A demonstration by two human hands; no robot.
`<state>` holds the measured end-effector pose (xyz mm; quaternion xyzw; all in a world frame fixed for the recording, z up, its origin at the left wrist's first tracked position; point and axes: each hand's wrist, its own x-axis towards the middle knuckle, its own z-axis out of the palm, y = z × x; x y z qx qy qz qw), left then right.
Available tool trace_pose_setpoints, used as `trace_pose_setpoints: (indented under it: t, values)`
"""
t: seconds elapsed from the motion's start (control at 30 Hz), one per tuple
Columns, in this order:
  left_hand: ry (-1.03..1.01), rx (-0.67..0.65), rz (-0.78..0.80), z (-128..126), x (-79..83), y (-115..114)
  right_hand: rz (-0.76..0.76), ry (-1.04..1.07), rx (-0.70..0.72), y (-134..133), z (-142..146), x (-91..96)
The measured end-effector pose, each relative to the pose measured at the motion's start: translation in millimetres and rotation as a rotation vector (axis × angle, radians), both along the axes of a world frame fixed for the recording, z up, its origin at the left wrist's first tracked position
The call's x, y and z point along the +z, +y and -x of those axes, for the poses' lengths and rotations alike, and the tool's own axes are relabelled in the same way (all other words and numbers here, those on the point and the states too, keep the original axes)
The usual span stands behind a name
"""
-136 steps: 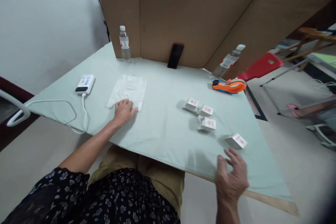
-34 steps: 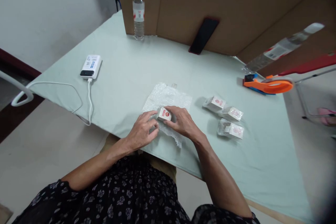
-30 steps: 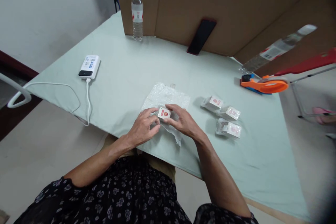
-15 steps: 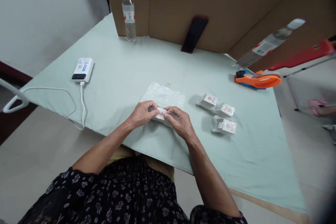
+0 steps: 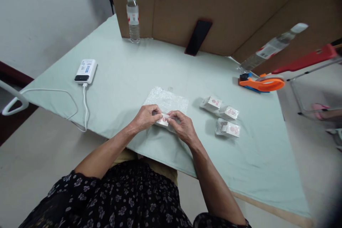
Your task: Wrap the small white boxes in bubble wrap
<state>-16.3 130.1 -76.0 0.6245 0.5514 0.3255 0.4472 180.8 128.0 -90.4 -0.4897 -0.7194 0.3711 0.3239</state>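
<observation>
Near the table's front edge, a small white box [image 5: 162, 121] with red print sits on a sheet of bubble wrap [image 5: 167, 99]. My left hand [image 5: 146, 116] grips the box's left side with thumb and fingers. From the right, my right hand [image 5: 183, 124] pinches at its upper right edge, fingertips close to the left ones. Part of the box is hidden by my fingers, and the sheet stretches out behind it. To the right lie three small boxes [image 5: 213, 102] of similar look, wrapped in clear bubble wrap.
An orange tape dispenser [image 5: 262, 83] stands at the right. Water bottles [image 5: 133, 17] and a dark phone [image 5: 198, 37] are by the cardboard panel [image 5: 173, 0] at the back. On the left, a white power bank [image 5: 86, 71] trails a white cable [image 5: 84, 108].
Both hands stay at the box, with small finger shifts. More of the box's printed face shows below the fingertips. The view has tilted slightly.
</observation>
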Motion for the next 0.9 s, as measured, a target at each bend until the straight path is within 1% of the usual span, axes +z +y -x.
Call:
trace_pose_setpoints:
  t: [0.07, 0.13, 0.17, 0.2, 0.23, 0.27, 0.33, 0.4, 0.47, 0.53, 0.63, 0.7, 0.8, 0.9]
  values:
    - [0.011, 0.004, 0.008, 0, 2.0, 1, -0.095, -0.095, -0.077, -4, -5, 6.8]
    - [0.03, 0.011, 0.028, 0, 3.5, 1, -0.276, -0.222, -0.205, -14, -8, 17.6]
    - [0.034, 0.011, 0.035, 0, 3.7, 1, -0.371, -0.285, -0.24, -22, -9, 23.5]
    - [0.034, 0.01, 0.037, 0, 3.4, 1, -0.447, -0.342, -0.23, -30, -8, 28.9]
    - [0.031, 0.01, 0.032, 0, 2.6, 1, -0.497, -0.394, -0.177, -38, -6, 33.1]
    - [0.027, 0.009, 0.024, 0, 1.6, 1, -0.525, -0.443, -0.096, -44, -3, 35.6]
    - [0.022, 0.002, 0.007, -1, -0.6, 2, -0.544, -0.536, 0.064, -52, 5, 34.6]
    - [0.036, -0.02, -0.001, 0, -1.5, 3, -0.547, -0.613, 0.129, -51, 12, 28.0]
    - [0.061, -0.041, -0.005, 5, -0.1, 2, -0.558, -0.656, 0.124, -46, 16, 21.1]
    - [0.073, -0.039, -0.011, 14, 2.9, -1, -0.566, -0.68, 0.117, -41, 17, 18.1]
    - [0.082, -0.013, -0.002, 31, 4.7, -5, -0.563, -0.72, 0.132, -37, 19, 20.8]
    - [0.126, 0.032, 0.022, 39, 2.1, -7, -0.555, -0.743, 0.134, -36, 21, 24.3]
    - [0.212, 0.107, 0.04, 40, -4.3, -5, -0.567, -0.788, 0.136, -34, 24, 27.8]
    - [0.316, 0.137, 0.009, 37, -7.2, -5, -0.598, -0.831, 0.148, -30, 27, 29.0]
